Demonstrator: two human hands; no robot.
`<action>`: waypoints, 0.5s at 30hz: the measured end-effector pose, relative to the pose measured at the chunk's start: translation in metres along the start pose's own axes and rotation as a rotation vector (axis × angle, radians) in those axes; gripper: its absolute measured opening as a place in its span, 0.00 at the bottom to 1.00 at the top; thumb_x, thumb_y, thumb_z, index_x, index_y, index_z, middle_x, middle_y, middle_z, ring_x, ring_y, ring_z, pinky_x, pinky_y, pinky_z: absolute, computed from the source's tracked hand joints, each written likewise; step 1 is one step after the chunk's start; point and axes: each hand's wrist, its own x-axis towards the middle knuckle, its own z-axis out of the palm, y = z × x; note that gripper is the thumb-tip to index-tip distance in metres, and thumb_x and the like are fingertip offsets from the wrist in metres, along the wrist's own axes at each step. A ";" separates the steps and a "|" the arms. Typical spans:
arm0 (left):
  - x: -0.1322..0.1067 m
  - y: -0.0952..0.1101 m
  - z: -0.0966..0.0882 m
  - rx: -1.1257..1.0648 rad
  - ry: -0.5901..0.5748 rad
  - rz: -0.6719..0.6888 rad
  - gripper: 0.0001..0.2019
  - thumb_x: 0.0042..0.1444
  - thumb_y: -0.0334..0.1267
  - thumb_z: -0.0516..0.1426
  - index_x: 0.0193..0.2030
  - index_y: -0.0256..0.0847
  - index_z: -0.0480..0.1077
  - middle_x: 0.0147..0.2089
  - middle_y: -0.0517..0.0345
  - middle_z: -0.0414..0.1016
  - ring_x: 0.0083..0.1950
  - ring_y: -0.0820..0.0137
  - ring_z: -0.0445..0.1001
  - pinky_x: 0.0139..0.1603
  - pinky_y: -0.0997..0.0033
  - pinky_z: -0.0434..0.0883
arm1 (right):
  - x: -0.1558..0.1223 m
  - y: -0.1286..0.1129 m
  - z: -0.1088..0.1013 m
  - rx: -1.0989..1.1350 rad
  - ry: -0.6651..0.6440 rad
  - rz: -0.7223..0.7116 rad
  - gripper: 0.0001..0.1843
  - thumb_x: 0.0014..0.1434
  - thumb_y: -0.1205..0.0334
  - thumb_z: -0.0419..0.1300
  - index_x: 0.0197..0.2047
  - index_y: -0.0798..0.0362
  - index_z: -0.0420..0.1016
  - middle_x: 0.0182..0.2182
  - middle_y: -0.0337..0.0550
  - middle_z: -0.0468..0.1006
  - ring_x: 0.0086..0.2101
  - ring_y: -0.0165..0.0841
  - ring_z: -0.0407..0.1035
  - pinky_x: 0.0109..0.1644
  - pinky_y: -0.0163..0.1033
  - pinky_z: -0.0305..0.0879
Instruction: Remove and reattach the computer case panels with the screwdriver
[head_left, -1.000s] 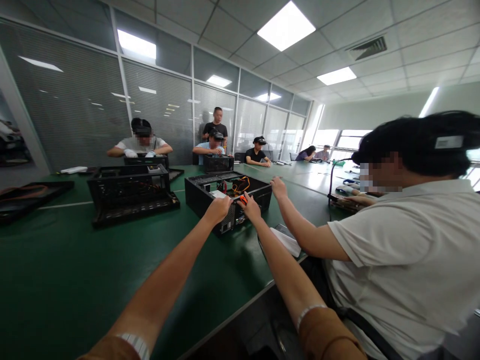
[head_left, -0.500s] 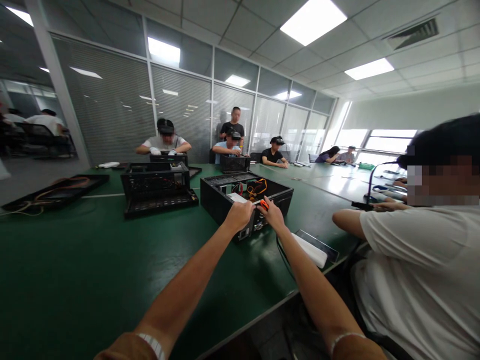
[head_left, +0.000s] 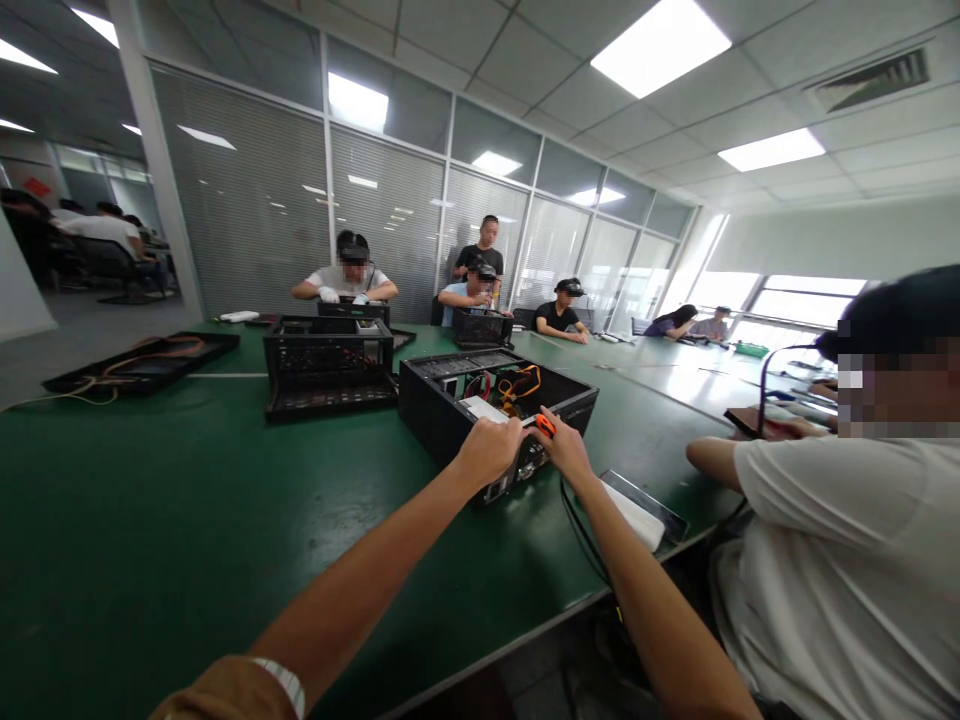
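Note:
An open black computer case [head_left: 442,410] lies on the green table, with red, yellow and orange cables [head_left: 517,385] and a pale metal box [head_left: 484,408] inside. At its near edge my left hand [head_left: 489,452] is closed in a fist; what its fingers grip is hidden. Close beside it, my right hand [head_left: 566,450] is closed around a screwdriver [head_left: 545,426] with an orange and black handle. The handle lies over the case's near rim, and its tip is too small to make out.
Right of the case, a white block [head_left: 634,515] and a dark flat panel [head_left: 652,500] lie near the table edge. Another open case [head_left: 330,370] and a black side panel [head_left: 142,365] stand to the left. A co-worker [head_left: 847,520] sits close on my right; several people sit opposite.
The view has turned slightly left, so things sit further right. Both hands stay together at the case's near edge, the right still holding the screwdriver.

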 end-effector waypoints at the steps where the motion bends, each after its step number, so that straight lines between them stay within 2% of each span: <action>1: -0.004 0.000 -0.004 0.008 -0.007 0.001 0.19 0.62 0.41 0.36 0.36 0.33 0.62 0.29 0.49 0.71 0.32 0.63 0.72 0.32 0.65 0.61 | -0.004 -0.005 -0.002 0.000 0.000 -0.004 0.31 0.54 0.47 0.54 0.59 0.52 0.59 0.49 0.54 0.70 0.48 0.41 0.66 0.48 0.41 0.61; 7: -0.046 0.001 -0.041 0.049 -0.015 -0.027 0.17 0.62 0.39 0.38 0.34 0.35 0.63 0.28 0.51 0.70 0.31 0.64 0.70 0.34 0.65 0.62 | -0.042 -0.052 -0.014 -0.021 -0.005 -0.037 0.31 0.55 0.47 0.54 0.59 0.52 0.60 0.51 0.58 0.68 0.45 0.41 0.68 0.45 0.39 0.63; 11: -0.095 -0.005 -0.076 -0.003 0.000 -0.068 0.16 0.62 0.38 0.40 0.30 0.37 0.63 0.28 0.53 0.70 0.32 0.66 0.69 0.36 0.66 0.64 | -0.084 -0.101 -0.023 -0.079 -0.045 -0.043 0.32 0.55 0.46 0.53 0.60 0.50 0.56 0.53 0.61 0.64 0.43 0.42 0.70 0.43 0.40 0.64; 15: -0.152 -0.023 -0.112 -0.061 0.092 -0.125 0.12 0.61 0.37 0.42 0.38 0.39 0.66 0.35 0.55 0.73 0.38 0.69 0.70 0.42 0.69 0.66 | -0.131 -0.146 -0.033 -0.078 -0.151 -0.116 0.33 0.55 0.49 0.55 0.62 0.46 0.53 0.57 0.63 0.57 0.41 0.43 0.71 0.41 0.42 0.65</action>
